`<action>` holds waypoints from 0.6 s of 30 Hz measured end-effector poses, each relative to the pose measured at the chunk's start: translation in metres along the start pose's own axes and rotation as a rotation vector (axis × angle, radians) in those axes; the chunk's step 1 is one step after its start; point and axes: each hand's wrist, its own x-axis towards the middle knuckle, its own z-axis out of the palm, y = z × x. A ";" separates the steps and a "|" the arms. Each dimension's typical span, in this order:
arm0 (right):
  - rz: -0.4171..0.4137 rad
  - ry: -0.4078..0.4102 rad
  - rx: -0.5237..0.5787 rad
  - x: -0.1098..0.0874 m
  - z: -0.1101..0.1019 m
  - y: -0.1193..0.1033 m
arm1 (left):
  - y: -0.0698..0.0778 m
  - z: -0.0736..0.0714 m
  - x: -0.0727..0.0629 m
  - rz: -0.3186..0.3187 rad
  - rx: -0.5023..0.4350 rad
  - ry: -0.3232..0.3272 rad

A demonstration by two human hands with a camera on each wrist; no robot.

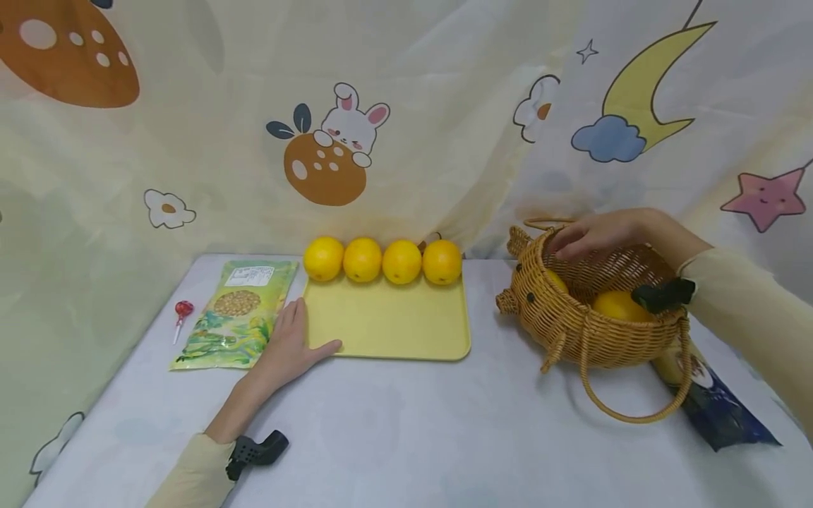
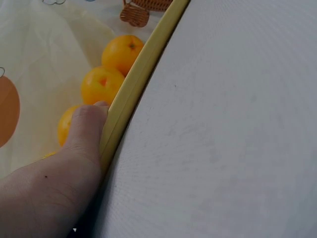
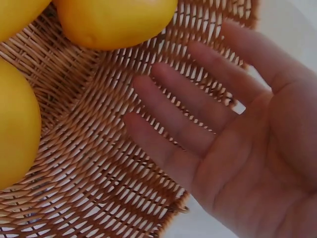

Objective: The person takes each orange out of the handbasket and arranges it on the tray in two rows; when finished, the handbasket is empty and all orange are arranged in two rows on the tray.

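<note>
At the near left corner of a yellow tray [image 1: 387,317], my left hand [image 1: 290,347] rests with straight, spread fingers; its thumb [image 2: 87,126] touches the rim. Several oranges [image 1: 402,262] stand in a row along the tray's far edge. My right hand [image 1: 593,234] reaches over the rim of a pig-shaped wicker basket [image 1: 571,331], holding nothing. In the right wrist view its fingers [image 3: 171,111] are spread and fairly straight, apart from the oranges [image 3: 116,22] inside. Three oranges show there, two of them cut off by the frame.
Left of the tray lies a green packet [image 1: 235,314] with a round picture of beans, beside a red lollipop [image 1: 183,309]. A dark blue bag [image 1: 718,406] sticks out from behind the basket, whose handle [image 1: 635,421] hangs down in front. A printed cloth [image 1: 444,141] hangs behind the table.
</note>
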 end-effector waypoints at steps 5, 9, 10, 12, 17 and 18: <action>0.032 -0.061 0.133 0.008 -0.002 0.010 | 0.002 -0.001 0.001 -0.018 0.006 -0.014; 0.046 -0.109 0.246 0.016 -0.001 0.016 | 0.001 -0.001 0.002 -0.012 0.008 -0.003; 0.046 -0.121 0.268 0.018 0.000 0.017 | 0.001 0.000 0.002 -0.008 0.007 0.002; 0.042 -0.143 0.298 0.023 0.002 0.017 | 0.001 0.000 0.002 0.000 0.004 0.011; 0.019 -0.215 0.385 0.035 0.010 0.016 | 0.000 0.001 0.000 -0.012 0.006 0.005; 0.024 -0.220 0.398 0.037 0.011 0.016 | 0.000 0.001 0.000 -0.018 0.004 0.000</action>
